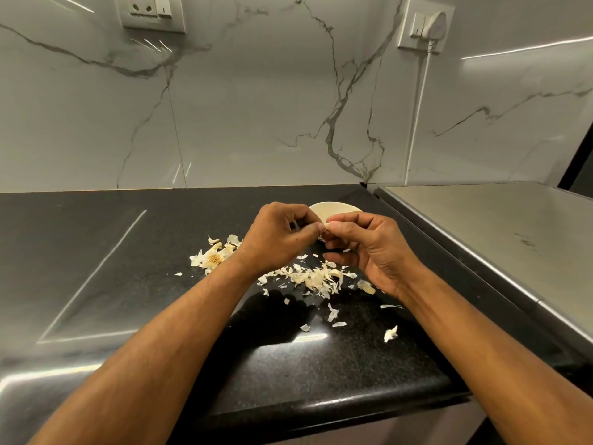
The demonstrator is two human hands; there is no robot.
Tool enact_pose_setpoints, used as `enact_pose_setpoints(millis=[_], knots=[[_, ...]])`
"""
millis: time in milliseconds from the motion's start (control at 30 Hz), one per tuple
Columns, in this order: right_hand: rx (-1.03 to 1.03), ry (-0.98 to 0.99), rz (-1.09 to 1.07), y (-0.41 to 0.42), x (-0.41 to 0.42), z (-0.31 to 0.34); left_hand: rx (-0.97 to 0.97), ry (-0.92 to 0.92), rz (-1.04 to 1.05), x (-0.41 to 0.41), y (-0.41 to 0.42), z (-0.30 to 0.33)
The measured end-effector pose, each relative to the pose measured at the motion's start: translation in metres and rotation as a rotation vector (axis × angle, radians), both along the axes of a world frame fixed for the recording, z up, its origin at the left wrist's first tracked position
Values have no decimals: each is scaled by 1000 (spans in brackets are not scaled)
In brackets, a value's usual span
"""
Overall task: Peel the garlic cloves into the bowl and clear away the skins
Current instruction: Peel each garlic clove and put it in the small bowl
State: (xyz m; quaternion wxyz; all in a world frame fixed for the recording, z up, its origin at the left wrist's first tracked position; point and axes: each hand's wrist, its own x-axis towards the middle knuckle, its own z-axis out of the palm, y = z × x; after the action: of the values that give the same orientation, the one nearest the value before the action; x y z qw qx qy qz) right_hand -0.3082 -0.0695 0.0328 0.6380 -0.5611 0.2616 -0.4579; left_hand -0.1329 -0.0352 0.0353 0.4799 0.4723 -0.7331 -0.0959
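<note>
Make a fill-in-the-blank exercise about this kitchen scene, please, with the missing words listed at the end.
1. Both hands, left and right, pinch one garlic ____ between them.
2. The bowl stands on the counter just ____ the hands.
3. Loose skins lie scattered on the ____ counter.
4. A white plug sits in the wall socket on the ____ side.

Missing words: clove; behind; black; right

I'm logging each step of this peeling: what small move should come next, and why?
Probably keep stripping the skin off the garlic clove, then drop it into the bowl just behind. Both the left hand and right hand pinch it, and skins already litter the counter.
</note>
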Motion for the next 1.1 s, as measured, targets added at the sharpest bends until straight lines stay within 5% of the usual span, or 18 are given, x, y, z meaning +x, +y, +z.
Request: enact_pose_setpoints(millis=[267, 633, 1100], knots=[[-87, 40, -50, 1, 1, -3, 12, 0, -18, 0, 1, 1], [-96, 53, 1, 0, -1, -2, 130, 218, -135, -2, 1, 1], [-34, 18, 32, 1, -1, 0, 108, 180, -9, 1, -1, 0]])
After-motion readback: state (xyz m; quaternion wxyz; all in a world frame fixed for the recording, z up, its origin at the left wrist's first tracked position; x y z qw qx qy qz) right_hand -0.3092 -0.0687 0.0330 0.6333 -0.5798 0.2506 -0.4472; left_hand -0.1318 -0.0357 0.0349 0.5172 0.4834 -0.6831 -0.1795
